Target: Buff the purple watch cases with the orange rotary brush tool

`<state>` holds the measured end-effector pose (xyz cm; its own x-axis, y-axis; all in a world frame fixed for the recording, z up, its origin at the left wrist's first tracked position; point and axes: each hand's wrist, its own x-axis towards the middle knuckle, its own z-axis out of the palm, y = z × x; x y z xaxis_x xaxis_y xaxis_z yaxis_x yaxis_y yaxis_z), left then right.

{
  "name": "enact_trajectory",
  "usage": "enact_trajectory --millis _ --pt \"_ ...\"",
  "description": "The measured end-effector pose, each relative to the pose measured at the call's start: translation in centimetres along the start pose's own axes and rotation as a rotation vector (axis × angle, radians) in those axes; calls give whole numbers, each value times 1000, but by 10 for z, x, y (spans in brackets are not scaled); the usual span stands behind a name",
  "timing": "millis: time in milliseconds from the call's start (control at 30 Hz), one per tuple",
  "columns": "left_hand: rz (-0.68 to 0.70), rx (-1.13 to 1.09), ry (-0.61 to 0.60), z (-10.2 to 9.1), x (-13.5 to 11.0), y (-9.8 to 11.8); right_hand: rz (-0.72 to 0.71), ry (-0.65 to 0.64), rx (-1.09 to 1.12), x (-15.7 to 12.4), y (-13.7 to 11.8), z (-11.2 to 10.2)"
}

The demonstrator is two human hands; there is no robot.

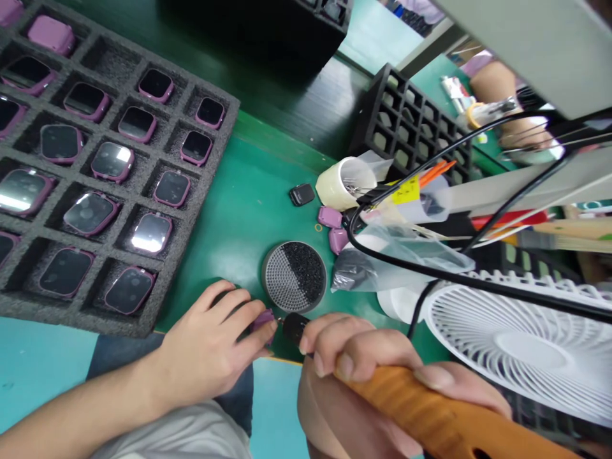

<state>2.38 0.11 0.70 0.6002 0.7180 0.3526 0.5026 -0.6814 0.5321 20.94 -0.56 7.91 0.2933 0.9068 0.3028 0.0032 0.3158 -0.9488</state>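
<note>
My left hand (215, 341) is closed on a small purple watch case (262, 320) at the near edge of the green bench, its fingers covering most of it. My right hand (356, 350) is wrapped around an orange electric screwdriver (411, 405) with a black nose. The screwdriver's bit points left and meets or nearly meets the case by my left fingertips; exact contact cannot be made out. Just beyond both hands stands a round grey dish (287, 280) with a dotted surface, partly covered by small black screws.
At left, a grey foam tray (191, 236) holds several purple watches. Farther back are a black watch body (301, 194), loose purple cases (329, 217) and a cream cup (335, 185). A black cable (478, 277) loops above a white fan (521, 350). Another person's arm (497, 89) shows at top right.
</note>
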Motion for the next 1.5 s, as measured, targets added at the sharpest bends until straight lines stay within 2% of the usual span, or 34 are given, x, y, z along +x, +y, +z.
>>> enact_trajectory --millis 333,500,767,867,1033,1300,1500 --pt "4 6 -7 1 -1 0 -31 32 -37 0 5 1" --pt "3 1 5 0 -1 0 -98 -9 45 4 8 2" --pt "0 30 6 2 -2 0 -86 -52 49 -1 13 -4" --pt "1 22 15 3 -3 0 -81 -121 65 -6 14 -8" --pt "11 20 7 1 -2 0 29 -58 41 -8 8 -4" --pt "12 21 13 2 -2 -1 1 -88 -3 -12 13 -4" --pt "11 22 31 3 -1 -1 -12 -84 46 -7 12 5"
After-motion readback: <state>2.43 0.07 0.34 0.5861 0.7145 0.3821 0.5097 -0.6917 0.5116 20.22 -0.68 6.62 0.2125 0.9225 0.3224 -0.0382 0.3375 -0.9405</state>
